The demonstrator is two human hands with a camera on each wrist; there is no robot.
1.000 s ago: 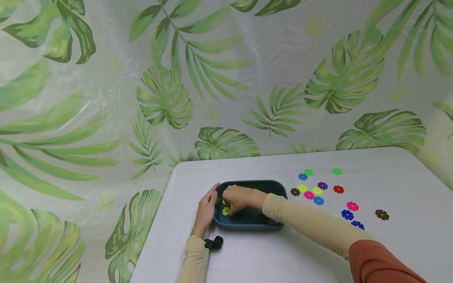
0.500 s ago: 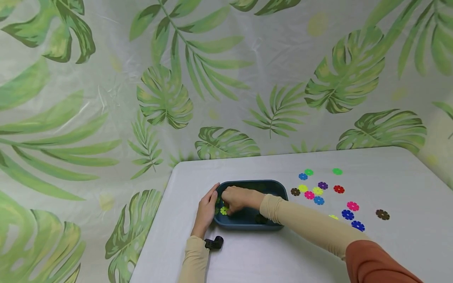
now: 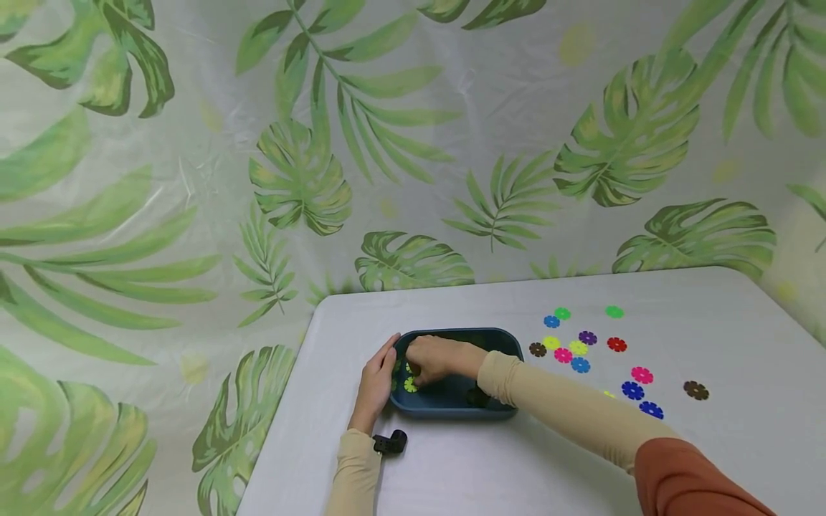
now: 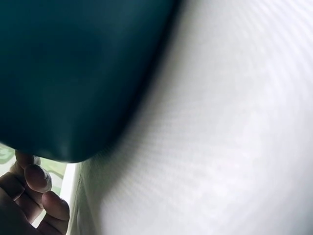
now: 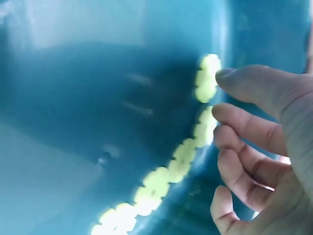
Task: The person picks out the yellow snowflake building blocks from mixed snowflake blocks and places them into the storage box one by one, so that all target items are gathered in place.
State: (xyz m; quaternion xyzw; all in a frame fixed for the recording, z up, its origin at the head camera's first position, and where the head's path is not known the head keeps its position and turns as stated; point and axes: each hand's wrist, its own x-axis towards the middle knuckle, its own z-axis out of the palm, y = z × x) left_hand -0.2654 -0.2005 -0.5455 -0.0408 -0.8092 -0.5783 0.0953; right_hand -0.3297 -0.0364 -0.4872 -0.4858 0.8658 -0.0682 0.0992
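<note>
- Right hand (image 3: pixel 442 358): inside the tray (image 3: pixel 452 414), at its left end. Fingers loosely bent; thumb and forefinger apart, nothing clasped between them. Right wrist view puts the thumb tip at the edge of the uppermost of the yellow discs (image 5: pixel 208 78), forefinger tip at the next one down.
- Left hand (image 3: pixel 374 380): against the tray's left end, thumb at the rim. Left wrist view has fingers (image 4: pixel 38 177) in a curve, one tip meeting the tray's edge; the hand is mostly cut off there, so I cannot tell whether it grips or merely rests.
- Tray: dark blue, rounded corners, toward the left side of the white table (image 3: pixel 452 466).
- Yellow discs: notched edges, lying inside the tray. Right wrist view gives a curved row following the wall; head view shows just a couple beside the right hand.
- Left wrist view alone gives the tray's outer side up close, with white cloth beside it.
- Head view alone shows the scattered coloured discs (image 3: pixel 581 365) right of the tray: pink, blue, red, purple, brown, green, yellow. Black camera (image 3: pixel 390 442) at the left wrist.
</note>
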